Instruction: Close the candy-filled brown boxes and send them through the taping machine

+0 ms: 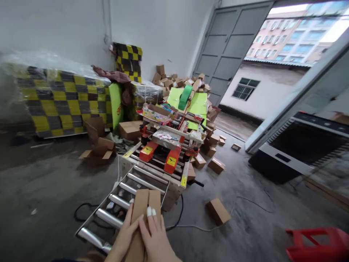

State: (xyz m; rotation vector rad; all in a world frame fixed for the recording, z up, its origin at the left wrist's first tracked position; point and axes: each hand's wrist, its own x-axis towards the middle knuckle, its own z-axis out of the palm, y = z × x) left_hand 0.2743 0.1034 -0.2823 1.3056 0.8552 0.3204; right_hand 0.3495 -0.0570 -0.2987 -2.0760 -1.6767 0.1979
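Observation:
A narrow cardboard box (142,203) lies on the roller conveyor (109,215) in front of me, its two top flaps folded in with a thin seam between them. My left hand (124,230) grips its left edge, thumb over the top and fingers along the side. On the right flap, my right hand (155,231) lies flat with its fingers stretched out. White covers wrap two of its fingertips, and another shows on a left fingertip. Just ahead stands the carton taping machine (163,145), with orange-red guides and a green tape roll (185,97) on top.
A loose carton (218,211) and a cable lie on the floor to the right. Many small boxes (177,80) are heaped behind the machine. An opened carton (99,149) sits at left, near wrapped yellow-black stacks (68,98). A red plastic object (317,243) is lower right.

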